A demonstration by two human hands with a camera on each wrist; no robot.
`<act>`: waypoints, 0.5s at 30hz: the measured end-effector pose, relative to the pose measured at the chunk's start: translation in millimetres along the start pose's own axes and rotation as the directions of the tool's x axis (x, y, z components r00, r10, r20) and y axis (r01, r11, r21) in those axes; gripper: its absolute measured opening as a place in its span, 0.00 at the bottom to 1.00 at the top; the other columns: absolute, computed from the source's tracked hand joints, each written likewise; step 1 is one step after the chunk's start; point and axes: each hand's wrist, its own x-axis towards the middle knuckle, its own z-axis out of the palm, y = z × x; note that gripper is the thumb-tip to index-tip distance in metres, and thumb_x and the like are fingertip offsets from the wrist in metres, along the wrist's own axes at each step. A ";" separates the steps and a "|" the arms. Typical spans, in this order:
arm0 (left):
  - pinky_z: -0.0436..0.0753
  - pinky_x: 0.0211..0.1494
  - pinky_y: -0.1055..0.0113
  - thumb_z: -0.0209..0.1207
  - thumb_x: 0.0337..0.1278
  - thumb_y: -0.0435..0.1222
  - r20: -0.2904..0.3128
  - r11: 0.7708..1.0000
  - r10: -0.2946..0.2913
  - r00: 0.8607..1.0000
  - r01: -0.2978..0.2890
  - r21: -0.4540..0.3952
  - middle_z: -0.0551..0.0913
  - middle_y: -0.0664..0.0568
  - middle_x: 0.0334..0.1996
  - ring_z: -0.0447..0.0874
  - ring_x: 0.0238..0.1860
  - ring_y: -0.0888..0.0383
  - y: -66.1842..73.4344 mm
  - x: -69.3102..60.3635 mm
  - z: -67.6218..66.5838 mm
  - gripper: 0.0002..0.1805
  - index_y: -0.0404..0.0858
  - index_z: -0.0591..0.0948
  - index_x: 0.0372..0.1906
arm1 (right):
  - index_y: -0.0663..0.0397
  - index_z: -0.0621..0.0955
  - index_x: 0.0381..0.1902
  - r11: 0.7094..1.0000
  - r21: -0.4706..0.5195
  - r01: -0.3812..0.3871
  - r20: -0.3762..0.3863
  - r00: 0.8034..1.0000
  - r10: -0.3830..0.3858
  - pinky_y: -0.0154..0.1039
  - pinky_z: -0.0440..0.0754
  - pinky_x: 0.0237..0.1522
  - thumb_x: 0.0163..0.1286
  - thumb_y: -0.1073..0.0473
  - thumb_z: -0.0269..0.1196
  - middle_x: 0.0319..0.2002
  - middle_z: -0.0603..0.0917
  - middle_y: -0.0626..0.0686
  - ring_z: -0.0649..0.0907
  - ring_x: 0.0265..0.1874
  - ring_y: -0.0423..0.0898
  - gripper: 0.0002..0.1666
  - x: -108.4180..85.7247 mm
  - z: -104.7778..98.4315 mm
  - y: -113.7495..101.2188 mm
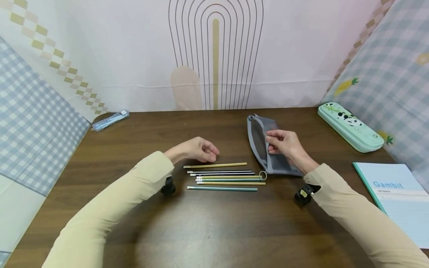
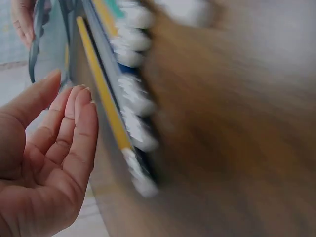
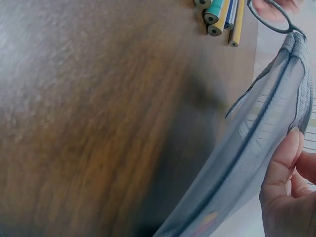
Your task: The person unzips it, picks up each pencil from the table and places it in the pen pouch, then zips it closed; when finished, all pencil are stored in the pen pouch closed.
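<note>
A grey mesh zip pouch (image 1: 289,163) lies right of centre with its mouth gaping, a ring at its near corner. My right hand (image 1: 284,144) pinches the pouch's edge between thumb and fingers, as the right wrist view also shows. Something yellow and pink (image 3: 205,222) shows faintly through the mesh. Left of the pouch, several pencils (image 1: 226,188) lie roughly side by side, eraser ends to the left; one yellow pencil (image 1: 218,165) is farthest back. Just above that pencil hovers my left hand (image 1: 201,149), fingers loosely bent and holding nothing.
A mint panda pencil case (image 1: 352,126) stands at the back right. Nearer, a notebook (image 1: 395,193) lies at the right edge. At the back left is a small blue packet (image 1: 110,120). Patterned cloths (image 1: 134,56) hang behind and beside the brown table (image 1: 201,230).
</note>
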 end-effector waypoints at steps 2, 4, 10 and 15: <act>0.83 0.48 0.70 0.64 0.53 0.29 0.006 0.998 0.028 1.000 -0.028 0.064 0.84 0.43 0.41 0.82 0.39 0.61 -7.0 -5.6 -0.3 0.18 0.29 0.79 0.50 | 0.75 0.67 0.61 1.000 0.000 -0.002 0.001 1.000 0.002 0.27 0.83 0.26 0.70 0.65 0.55 0.24 0.78 0.42 0.79 0.19 0.33 0.25 -0.3 -0.6 0.8; 0.82 0.46 0.72 0.66 0.50 0.29 -0.004 0.989 0.063 0.998 -0.062 0.131 0.85 0.46 0.38 0.82 0.37 0.62 -11.1 -8.4 1.6 0.16 0.31 0.81 0.47 | 0.75 0.67 0.61 1.000 0.005 -0.002 0.004 1.000 0.002 0.27 0.84 0.26 0.70 0.65 0.55 0.24 0.79 0.42 0.79 0.19 0.33 0.26 -0.7 -0.6 1.3; 0.82 0.40 0.73 0.67 0.47 0.28 -0.050 0.919 0.169 0.984 -0.139 0.368 0.85 0.53 0.30 0.82 0.31 0.64 -11.2 -10.4 9.1 0.09 0.38 0.85 0.37 | 0.76 0.67 0.61 1.000 0.016 0.000 0.004 1.000 0.000 0.27 0.83 0.26 0.70 0.66 0.55 0.23 0.79 0.42 0.79 0.18 0.33 0.25 -1.5 -0.7 1.3; 0.81 0.39 0.74 0.63 0.46 0.27 -0.062 0.876 0.195 0.979 -0.145 0.461 0.85 0.55 0.27 0.80 0.30 0.66 -7.4 -8.1 7.1 0.09 0.40 0.85 0.34 | 0.76 0.67 0.61 1.000 0.015 0.004 0.006 1.000 -0.004 0.27 0.83 0.26 0.70 0.65 0.55 0.23 0.79 0.42 0.79 0.18 0.33 0.26 -0.4 0.2 1.9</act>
